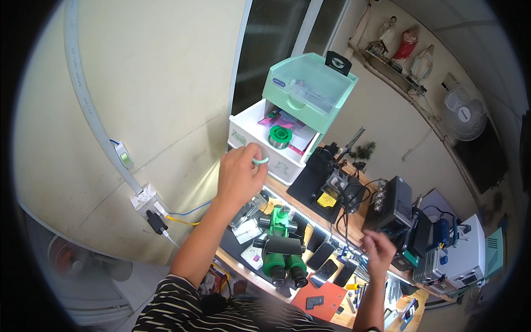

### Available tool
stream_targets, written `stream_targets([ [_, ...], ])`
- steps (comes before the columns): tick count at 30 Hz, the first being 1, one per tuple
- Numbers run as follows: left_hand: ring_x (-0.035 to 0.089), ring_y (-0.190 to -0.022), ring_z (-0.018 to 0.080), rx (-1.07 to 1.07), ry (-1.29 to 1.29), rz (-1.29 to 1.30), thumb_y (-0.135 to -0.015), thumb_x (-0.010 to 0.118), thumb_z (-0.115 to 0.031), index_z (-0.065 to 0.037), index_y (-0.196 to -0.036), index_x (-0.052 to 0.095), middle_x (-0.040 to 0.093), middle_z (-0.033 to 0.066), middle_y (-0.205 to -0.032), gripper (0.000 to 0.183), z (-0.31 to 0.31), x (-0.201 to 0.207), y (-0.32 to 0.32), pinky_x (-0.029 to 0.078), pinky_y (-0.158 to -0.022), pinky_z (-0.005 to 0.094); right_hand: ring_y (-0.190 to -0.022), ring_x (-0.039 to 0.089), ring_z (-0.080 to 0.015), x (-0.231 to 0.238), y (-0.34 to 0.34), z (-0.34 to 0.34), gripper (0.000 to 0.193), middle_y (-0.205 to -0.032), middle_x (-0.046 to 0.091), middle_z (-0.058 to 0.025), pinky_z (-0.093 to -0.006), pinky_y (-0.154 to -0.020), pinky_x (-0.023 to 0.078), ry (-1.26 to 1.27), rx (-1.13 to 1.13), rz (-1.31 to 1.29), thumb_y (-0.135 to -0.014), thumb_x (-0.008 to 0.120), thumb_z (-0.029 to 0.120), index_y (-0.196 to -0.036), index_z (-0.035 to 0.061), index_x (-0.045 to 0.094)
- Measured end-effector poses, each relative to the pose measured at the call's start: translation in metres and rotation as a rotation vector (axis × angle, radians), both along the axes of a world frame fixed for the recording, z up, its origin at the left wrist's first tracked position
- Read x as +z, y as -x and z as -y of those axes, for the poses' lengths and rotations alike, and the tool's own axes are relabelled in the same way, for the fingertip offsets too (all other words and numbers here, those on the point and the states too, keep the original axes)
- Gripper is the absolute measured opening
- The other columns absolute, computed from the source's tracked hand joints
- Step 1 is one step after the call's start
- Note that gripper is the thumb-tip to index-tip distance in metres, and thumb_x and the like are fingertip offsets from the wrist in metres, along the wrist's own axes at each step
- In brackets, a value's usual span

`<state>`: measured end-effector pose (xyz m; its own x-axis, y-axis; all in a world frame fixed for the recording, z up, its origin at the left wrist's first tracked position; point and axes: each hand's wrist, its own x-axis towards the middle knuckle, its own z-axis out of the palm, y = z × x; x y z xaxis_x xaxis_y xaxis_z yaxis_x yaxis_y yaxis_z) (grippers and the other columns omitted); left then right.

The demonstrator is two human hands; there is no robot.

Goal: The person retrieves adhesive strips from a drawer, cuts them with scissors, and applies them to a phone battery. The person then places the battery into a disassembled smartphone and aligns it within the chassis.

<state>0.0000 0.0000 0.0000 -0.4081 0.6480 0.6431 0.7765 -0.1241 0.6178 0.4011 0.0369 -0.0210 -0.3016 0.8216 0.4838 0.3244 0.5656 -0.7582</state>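
Note:
My left hand (241, 174) is closed round the small mint-green handle (260, 161) on the front of a white drawer (238, 135). The drawer is pulled out of a mint-green plastic cabinet (332, 83) with a clear upper front. Inside it, a spool of wire with a green rim (280, 136) stands near the front, with pink and white packets (287, 119) behind. Over the bench at the right, my right hand (379, 252) hangs with loosely bent fingers apart, and nothing shows in it. A green microscope (282, 243) stands between my arms.
Several dark phones (321, 255) and an orange mat (321, 299) lie right of the microscope. Behind are a black stand (315, 180) with a yellow sponge (327, 200), loose cables, and box-shaped bench instruments (390, 210). A wall socket (146, 200) with plugs is at the left.

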Motion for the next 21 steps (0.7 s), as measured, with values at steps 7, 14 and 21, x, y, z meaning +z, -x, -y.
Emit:
stream_targets([
  [7, 0.06, -0.077, 0.0306, 0.073, -0.172, -0.049, -0.076, 0.074, -0.007, -0.008, -0.088, 0.057, 0.061, 0.0077, -0.08, 0.021, 0.045, -0.006, -0.002, 0.043, -0.077, 0.0424, -0.071, 0.064, -0.0115, 0.135, 0.119, -0.038, 0.019, -0.082, 0.068, -0.0074, -0.0269, -0.062, 0.048, -0.203, 0.244, 0.172, -0.09, 0.069, 0.002, -0.108, -0.0004, 0.076],
  [14, 0.058, -0.078, 0.0299, 0.08, -0.145, -0.038, -0.076, 0.076, -0.007, -0.008, -0.088, 0.057, 0.06, 0.0065, -0.081, 0.022, 0.052, -0.007, -0.006, 0.043, -0.077, 0.0417, -0.096, 0.068, -0.0294, 0.166, 0.262, -0.079, 0.043, -0.111, 0.07, -0.0124, -0.0382, -0.087, 0.054, -0.472, 0.541, 0.735, -0.08, 0.073, 0.005, -0.123, 0.0088, 0.071],
  [21, 0.062, -0.087, 0.0307, 0.055, -0.137, -0.079, -0.078, 0.077, -0.008, -0.008, -0.093, 0.06, 0.063, 0.0079, -0.089, 0.023, 0.061, -0.01, -0.005, 0.042, -0.083, 0.0418, -0.1, 0.07, -0.035, 0.16, 0.307, -0.103, 0.026, -0.108, 0.073, -0.0175, -0.0431, -0.089, 0.054, -0.368, 0.608, 0.976, -0.084, 0.068, 0.009, -0.109, 0.0058, 0.077],
])
